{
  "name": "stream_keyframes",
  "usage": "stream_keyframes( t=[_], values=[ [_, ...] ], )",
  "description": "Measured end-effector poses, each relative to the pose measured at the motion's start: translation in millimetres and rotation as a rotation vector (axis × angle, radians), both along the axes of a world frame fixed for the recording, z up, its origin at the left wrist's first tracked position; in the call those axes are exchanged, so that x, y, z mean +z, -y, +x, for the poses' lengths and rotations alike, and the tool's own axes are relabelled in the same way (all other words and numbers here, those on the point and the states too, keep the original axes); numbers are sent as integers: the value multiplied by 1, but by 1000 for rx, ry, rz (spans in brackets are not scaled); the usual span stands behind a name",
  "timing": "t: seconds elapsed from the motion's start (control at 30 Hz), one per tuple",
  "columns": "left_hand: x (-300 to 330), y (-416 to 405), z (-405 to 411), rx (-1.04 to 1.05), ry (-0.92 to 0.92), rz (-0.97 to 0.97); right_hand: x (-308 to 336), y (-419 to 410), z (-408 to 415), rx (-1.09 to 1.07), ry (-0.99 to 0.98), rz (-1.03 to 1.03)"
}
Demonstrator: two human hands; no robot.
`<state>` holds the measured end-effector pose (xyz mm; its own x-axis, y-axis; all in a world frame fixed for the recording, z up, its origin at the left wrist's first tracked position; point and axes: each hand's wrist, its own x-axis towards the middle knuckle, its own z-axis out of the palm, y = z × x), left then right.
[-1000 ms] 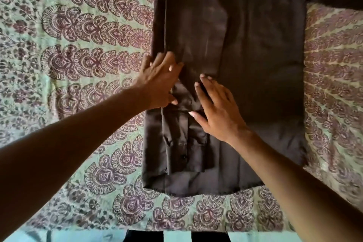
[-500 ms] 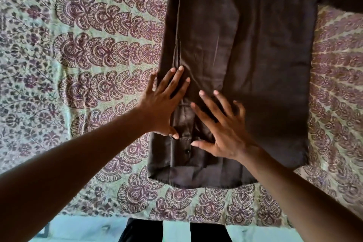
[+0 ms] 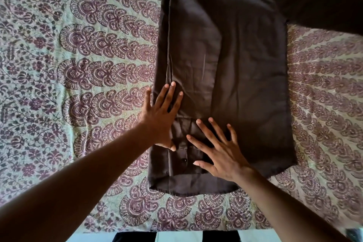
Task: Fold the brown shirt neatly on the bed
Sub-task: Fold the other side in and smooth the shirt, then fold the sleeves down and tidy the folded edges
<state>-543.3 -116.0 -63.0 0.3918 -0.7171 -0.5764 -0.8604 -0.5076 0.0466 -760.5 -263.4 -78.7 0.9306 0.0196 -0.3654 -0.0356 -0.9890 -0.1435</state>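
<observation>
While half-folded, brown shirt's (image 3: 245, 68) collar off-frame.

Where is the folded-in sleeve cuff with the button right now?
In the head view the cuff lies on the brown shirt near its lower left corner, between the left hand and the right hand.

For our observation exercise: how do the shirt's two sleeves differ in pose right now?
The left sleeve is folded down over the brown shirt; the right sleeve stretches out sideways over the bedspread. The left hand and right hand press flat on the left one; the right lies untouched. Both are brown.
</observation>
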Motion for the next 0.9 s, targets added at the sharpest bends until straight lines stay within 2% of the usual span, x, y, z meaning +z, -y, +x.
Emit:
stream_keyframes(
  t=[0.1, 0.17, 0.27, 0.37, 0.47, 0.6, 0.77, 0.83, 0.9],
  values=[
    [11, 9, 1, 23, -13, 63, -1, 4, 1, -41, 101, 67],
    [21, 22, -2, 110, -47, 37, 0, 12, 2, -141, 208, 153],
    [32, 50, -14, 255, -47, -143, 1, 39, 6, -358, 359, 237],
    [37, 98, -26, 243, -29, -318, 2, 91, 8, -543, 526, 232],
    [35, 169, -35, 159, -47, -427, 7, 151, 7, -753, 597, 240],
    [23, 283, -48, 113, -132, -398, 9, 239, -6, -998, 643, 348],
    [5, 424, -56, 133, -262, -463, 12, 357, -30, -1284, 648, 558],
    [0, 475, -55, 111, -254, -441, 9, 402, -42, -1417, 676, 620],
    [-5, 514, -57, 132, -271, -419, 7, 444, -52, -1499, 740, 609]
  ],
)
